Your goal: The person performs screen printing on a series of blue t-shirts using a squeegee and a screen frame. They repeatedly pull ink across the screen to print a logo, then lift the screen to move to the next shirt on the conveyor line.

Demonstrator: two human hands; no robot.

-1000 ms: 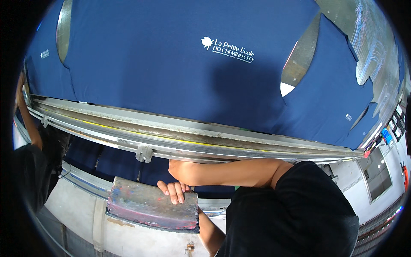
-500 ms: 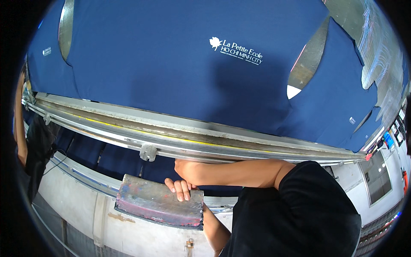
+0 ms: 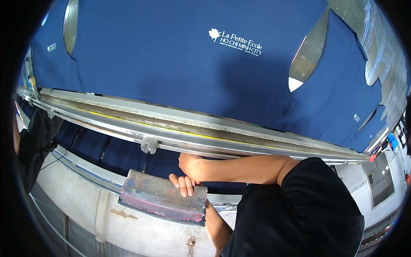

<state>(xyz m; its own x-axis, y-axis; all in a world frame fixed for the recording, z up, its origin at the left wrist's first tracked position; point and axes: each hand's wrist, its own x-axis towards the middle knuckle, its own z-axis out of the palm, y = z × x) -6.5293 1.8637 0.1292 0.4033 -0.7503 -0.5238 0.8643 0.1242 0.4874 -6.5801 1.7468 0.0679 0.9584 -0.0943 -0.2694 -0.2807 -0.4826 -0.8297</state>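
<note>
An ink-stained squeegee (image 3: 160, 199) with a dark lower edge is held just on the near side of a long metal rail (image 3: 205, 139). My left hand (image 3: 184, 185) grips its upper edge near the right end, with several fingers curled over the face and the rest hidden behind. My right forearm reaches across from the right. My right hand (image 3: 189, 166) lies bent by the rail, just above the left fingers, and its own fingers cannot be made out. Beyond the rail, navy fabric pieces (image 3: 171, 60) with small white prints lie flat on a table.
At the left rim a co-worker's dark sleeve (image 3: 36, 141) shows beside the rail. A metal clamp (image 3: 149, 144) sticks out from the rail near the squeegee. More navy fabric (image 3: 122, 155) lies below the rail. A pale wall (image 3: 145, 220) stands on the near side.
The whole view has shifted slightly, so the fabric and rail sit a little higher. The co-worker's bare arm at the left has mostly dropped out of sight. My grip looks the same.
</note>
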